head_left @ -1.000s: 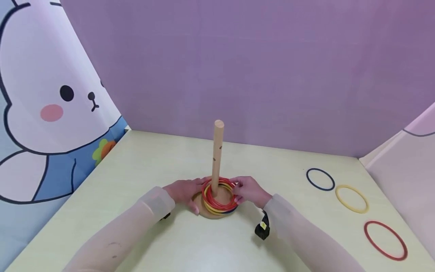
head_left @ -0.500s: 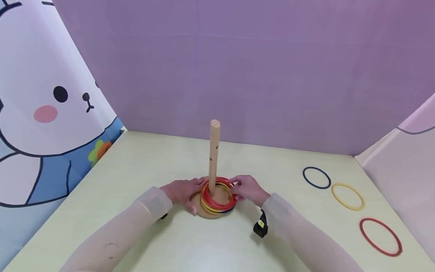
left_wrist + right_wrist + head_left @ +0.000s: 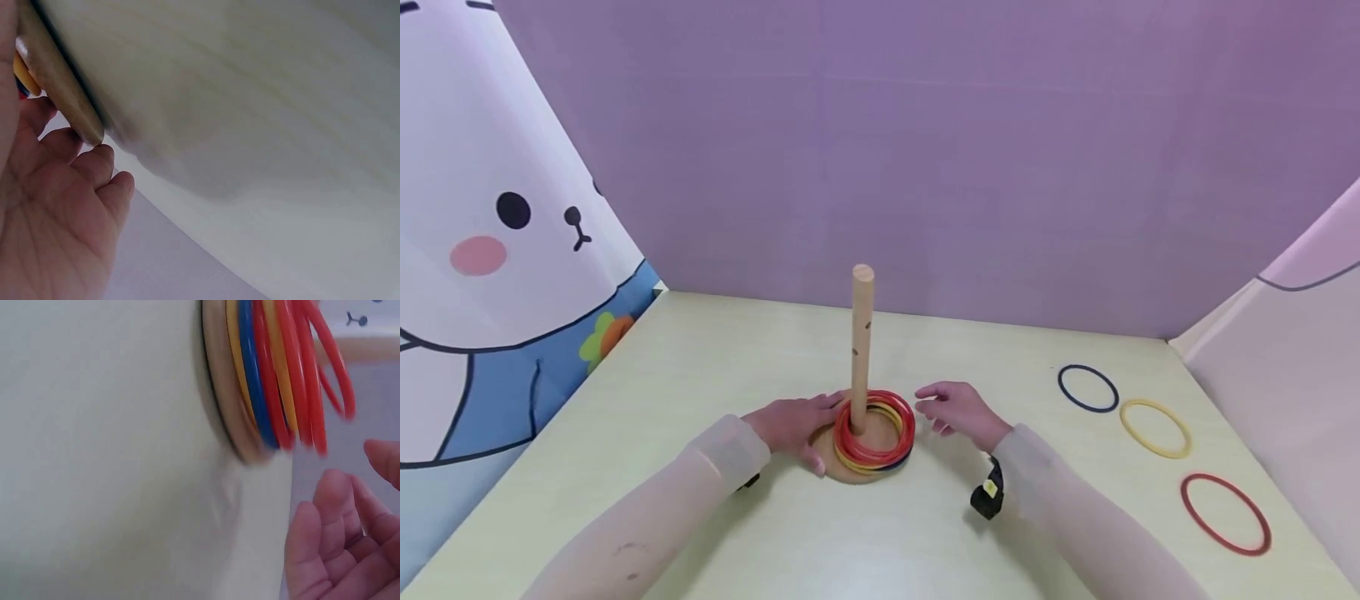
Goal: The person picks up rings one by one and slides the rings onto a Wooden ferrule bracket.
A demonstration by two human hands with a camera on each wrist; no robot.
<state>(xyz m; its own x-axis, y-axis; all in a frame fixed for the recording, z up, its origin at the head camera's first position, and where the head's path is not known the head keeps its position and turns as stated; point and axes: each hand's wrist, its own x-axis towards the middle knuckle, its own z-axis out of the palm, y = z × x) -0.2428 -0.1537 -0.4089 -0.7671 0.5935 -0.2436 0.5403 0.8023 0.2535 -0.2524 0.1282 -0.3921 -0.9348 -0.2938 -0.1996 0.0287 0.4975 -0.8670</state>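
A wooden ring-toss stand [image 3: 861, 350] rises upright in the middle of the table. Red, yellow and blue rings [image 3: 908, 417] lie stacked round its post, and the right wrist view shows the top red ring [image 3: 337, 356] tilted. At the left side of the round base [image 3: 838, 473], my left hand [image 3: 790, 423] grips the edge between spread thumb and fingers. Its fingertips meet the base's rim in the left wrist view. My right hand [image 3: 961, 410] hovers just right of the rings, fingers loosely bent and holding nothing, with a gap to the stack.
On the table's right side lie a blue ring [image 3: 1088, 407], a yellow ring [image 3: 1180, 454] and a red ring [image 3: 1262, 550], each flat and apart from the stack. A purple backdrop [image 3: 925, 167] stands behind the table, with a cartoon-printed cloth [image 3: 482, 308] at left.
My right hand has let go of the stacked rings and drawn back to the right. My left hand stays at the base. The head view has turned slightly right.
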